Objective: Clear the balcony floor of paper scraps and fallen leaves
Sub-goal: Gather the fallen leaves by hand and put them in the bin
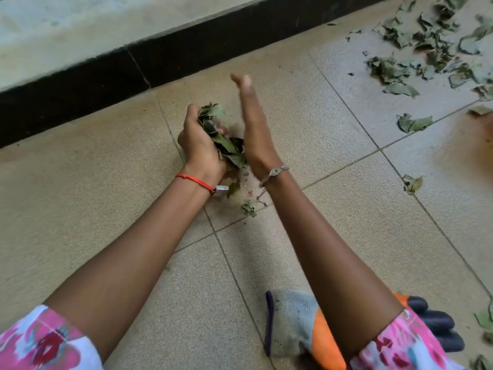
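Observation:
My left hand (198, 141) grips a bunch of dry green leaves (222, 137) just above the beige tiled floor (106, 182), fingers curled round them. My right hand (253, 124) stands beside the bunch on its right, fingers straight and pointing away from me, palm turned toward the leaves. A few leaf crumbs (248, 208) lie on the tile under my wrists. Many more fallen leaves (426, 49) are scattered over the floor at the upper right.
A black skirting strip (186, 54) and a pale wall run along the far side. A grey and orange work glove (301, 332) lies on the floor under my right forearm. Single leaves (413, 182) sit at mid right and the lower right corner.

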Demonstrator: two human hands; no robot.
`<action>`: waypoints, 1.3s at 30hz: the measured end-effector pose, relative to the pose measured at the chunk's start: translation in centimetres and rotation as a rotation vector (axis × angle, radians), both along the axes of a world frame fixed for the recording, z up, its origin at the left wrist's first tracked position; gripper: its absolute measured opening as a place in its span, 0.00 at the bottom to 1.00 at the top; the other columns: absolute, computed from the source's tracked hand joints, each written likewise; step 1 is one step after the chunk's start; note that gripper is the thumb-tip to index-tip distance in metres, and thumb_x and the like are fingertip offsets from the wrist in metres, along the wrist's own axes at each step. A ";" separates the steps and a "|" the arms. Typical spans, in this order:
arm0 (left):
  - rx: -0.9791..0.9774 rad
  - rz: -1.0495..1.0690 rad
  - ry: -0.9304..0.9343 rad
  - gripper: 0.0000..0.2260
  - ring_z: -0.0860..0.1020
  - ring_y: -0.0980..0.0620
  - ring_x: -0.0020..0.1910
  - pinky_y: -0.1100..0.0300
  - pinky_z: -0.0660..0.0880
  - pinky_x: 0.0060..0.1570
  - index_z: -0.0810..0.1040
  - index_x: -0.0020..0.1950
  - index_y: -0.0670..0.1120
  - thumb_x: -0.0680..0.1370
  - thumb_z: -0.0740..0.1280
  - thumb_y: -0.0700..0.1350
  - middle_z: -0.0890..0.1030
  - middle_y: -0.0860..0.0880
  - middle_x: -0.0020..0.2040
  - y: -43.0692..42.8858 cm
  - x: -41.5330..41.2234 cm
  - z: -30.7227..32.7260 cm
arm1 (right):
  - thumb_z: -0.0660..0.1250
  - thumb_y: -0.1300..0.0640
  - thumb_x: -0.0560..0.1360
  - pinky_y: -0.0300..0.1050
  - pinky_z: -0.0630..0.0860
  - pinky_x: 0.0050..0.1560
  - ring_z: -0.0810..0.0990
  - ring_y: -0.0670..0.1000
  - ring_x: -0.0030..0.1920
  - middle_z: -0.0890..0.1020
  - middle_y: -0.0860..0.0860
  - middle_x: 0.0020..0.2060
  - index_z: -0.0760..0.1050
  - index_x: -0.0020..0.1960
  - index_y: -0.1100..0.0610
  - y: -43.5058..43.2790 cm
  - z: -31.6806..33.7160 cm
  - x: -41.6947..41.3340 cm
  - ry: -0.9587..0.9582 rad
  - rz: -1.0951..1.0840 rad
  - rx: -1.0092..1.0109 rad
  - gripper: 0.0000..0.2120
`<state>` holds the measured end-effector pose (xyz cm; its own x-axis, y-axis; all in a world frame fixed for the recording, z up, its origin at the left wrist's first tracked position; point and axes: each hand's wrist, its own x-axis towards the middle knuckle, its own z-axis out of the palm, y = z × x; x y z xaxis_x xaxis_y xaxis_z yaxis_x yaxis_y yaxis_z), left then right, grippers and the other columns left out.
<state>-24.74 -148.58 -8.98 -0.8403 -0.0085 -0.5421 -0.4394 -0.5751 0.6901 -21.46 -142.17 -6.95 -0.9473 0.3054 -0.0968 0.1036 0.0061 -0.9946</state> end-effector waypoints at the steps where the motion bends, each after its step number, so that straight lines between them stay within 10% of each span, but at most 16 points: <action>1: 0.009 0.006 0.006 0.15 0.68 0.54 0.22 0.64 0.67 0.24 0.67 0.31 0.46 0.78 0.60 0.48 0.69 0.50 0.25 -0.1 -0.1 0.1 | 0.44 0.49 0.82 0.27 0.59 0.57 0.61 0.48 0.72 0.64 0.53 0.72 0.62 0.72 0.58 1.1 -0.5 -0.4 -0.012 -0.053 0.097 0.24; 4: 0.008 0.019 0.065 0.15 0.62 0.55 0.19 0.65 0.62 0.21 0.63 0.31 0.47 0.77 0.59 0.44 0.63 0.51 0.23 -0.7 0.0 0.2 | 0.42 0.45 0.79 0.45 0.59 0.72 0.62 0.50 0.72 0.67 0.54 0.71 0.64 0.71 0.59 4.3 -2.6 -1.5 -0.091 -0.021 0.564 0.29; 8: 0.018 0.014 0.104 0.15 0.62 0.55 0.19 0.65 0.61 0.21 0.62 0.30 0.47 0.77 0.58 0.43 0.63 0.51 0.22 -1.8 -0.2 0.3 | 0.41 0.47 0.78 0.40 0.47 0.72 0.58 0.48 0.74 0.63 0.52 0.73 0.62 0.72 0.56 4.7 -3.8 -0.2 -0.066 0.337 0.891 0.28; 15: 0.073 -0.051 0.127 0.15 0.62 0.57 0.19 0.65 0.61 0.22 0.61 0.32 0.49 0.78 0.56 0.47 0.63 0.53 0.21 -4.1 -1.0 0.2 | 0.52 0.40 0.76 0.35 0.59 0.67 0.63 0.40 0.68 0.67 0.46 0.71 0.60 0.73 0.49 3.8 -2.4 7.4 -0.063 0.515 0.510 0.28; 20: 0.103 -0.067 0.116 0.17 0.62 0.58 0.18 0.65 0.62 0.22 0.61 0.31 0.48 0.79 0.56 0.49 0.63 0.53 0.20 -4.8 -1.0 0.6 | 0.58 0.28 0.68 0.42 0.42 0.74 0.46 0.45 0.75 0.46 0.52 0.76 0.42 0.76 0.52 1.5 -3.5 9.8 -0.067 0.469 1.136 0.48; 30: 0.186 -0.027 0.127 0.19 0.61 0.58 0.19 0.66 0.60 0.25 0.62 0.28 0.49 0.78 0.54 0.52 0.63 0.54 0.19 -6.1 -2.3 0.9 | 0.54 0.31 0.73 0.46 0.39 0.74 0.47 0.52 0.76 0.52 0.54 0.76 0.50 0.76 0.55 -2.3 -4.7 5.3 -0.091 0.309 1.182 0.41; 35: 0.218 -0.024 0.130 0.25 0.61 0.58 0.18 0.66 0.60 0.25 0.64 0.23 0.49 0.80 0.53 0.53 0.63 0.54 0.19 -6.0 -2.3 1.0 | 0.51 0.48 0.82 0.43 0.43 0.74 0.53 0.53 0.75 0.59 0.56 0.74 0.60 0.73 0.56 -3.4 -4.9 3.5 -0.040 0.159 1.113 0.23; 39: 0.233 -0.031 0.125 0.27 0.62 0.58 0.18 0.67 0.60 0.24 0.65 0.21 0.49 0.80 0.52 0.53 0.63 0.54 0.18 -5.7 -1.9 0.9 | 0.63 0.64 0.77 0.47 0.66 0.67 0.72 0.57 0.66 0.77 0.59 0.62 0.76 0.60 0.64 -3.3 -5.7 3.7 0.090 0.063 1.056 0.13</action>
